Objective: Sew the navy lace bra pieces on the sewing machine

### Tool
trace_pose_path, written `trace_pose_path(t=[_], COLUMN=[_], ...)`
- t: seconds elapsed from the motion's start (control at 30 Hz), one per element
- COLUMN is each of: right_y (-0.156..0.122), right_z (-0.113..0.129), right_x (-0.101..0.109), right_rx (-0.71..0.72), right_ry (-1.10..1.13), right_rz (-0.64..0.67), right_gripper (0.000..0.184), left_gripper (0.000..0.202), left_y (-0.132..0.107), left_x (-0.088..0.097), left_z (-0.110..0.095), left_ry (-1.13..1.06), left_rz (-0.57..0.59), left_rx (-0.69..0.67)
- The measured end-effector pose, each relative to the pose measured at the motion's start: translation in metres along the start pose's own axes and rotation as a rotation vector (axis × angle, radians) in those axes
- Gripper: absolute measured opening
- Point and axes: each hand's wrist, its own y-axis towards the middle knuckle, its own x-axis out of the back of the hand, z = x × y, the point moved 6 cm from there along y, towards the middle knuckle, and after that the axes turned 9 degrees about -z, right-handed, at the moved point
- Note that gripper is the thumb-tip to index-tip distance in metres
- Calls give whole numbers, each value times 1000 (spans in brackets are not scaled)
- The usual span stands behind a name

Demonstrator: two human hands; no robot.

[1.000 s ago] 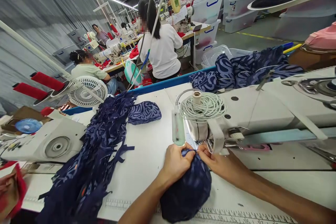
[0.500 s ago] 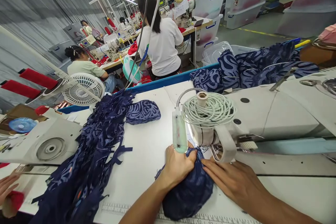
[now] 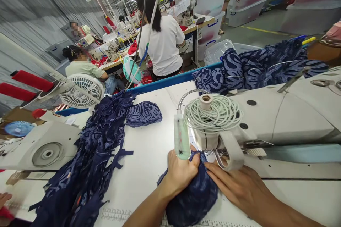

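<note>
A dark navy, lace-patterned fabric piece (image 3: 195, 198) lies on the white tabletop, its upper end by the needle area of a white sewing machine (image 3: 290, 113). My left hand (image 3: 182, 168) is closed on the fabric's upper edge, thumb pointing toward the machine. At the fabric's right edge, the fingertips of my right hand (image 3: 234, 184) press the cloth, fingers straight and together; a machine bracket (image 3: 231, 150) hides part of this hand. A lamp (image 3: 182, 136) on a bendy neck hangs just above my left hand. The stitching point itself is hidden.
A long heap of navy fabric strips (image 3: 98, 142) runs down the left, beside a folded patterned bundle (image 3: 144, 113). More tied bundles (image 3: 253, 67) lie behind the machine. A co-worker's hand (image 3: 4, 202) shows at far left. A ruler strip (image 3: 117, 214) marks the front edge.
The whole view has shifted slightly. My hands and the fabric keep almost the same place at the machine. The co-worker's hand at left has moved lower and partly out of view.
</note>
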Motion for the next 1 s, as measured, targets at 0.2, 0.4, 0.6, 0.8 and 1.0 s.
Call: trace_pose_path(t=[0.2, 0.4, 0.6, 0.8, 1.0], right_y=[-1, 0, -1, -1, 5], right_z=[3, 4, -6, -15, -4], right_x=[0, 0, -5, -10, -5], right_rx=[34, 43, -29, -45, -25], right_ry=[-10, -40, -32, 36, 73], right_rz=[-18, -1, 30, 33, -26], right_gripper=[37, 40, 36, 39, 29], left_gripper=[19, 18, 17, 10, 12], left_y=[0, 0, 9, 16, 4], left_x=[2, 1, -1, -3, -4], left_z=[-3, -3, 1, 9, 16], left_ry=[17, 30, 36, 80, 204], left_rz=[2, -5, 0, -41, -128], left_rx=[-9, -15, -17, 54, 96])
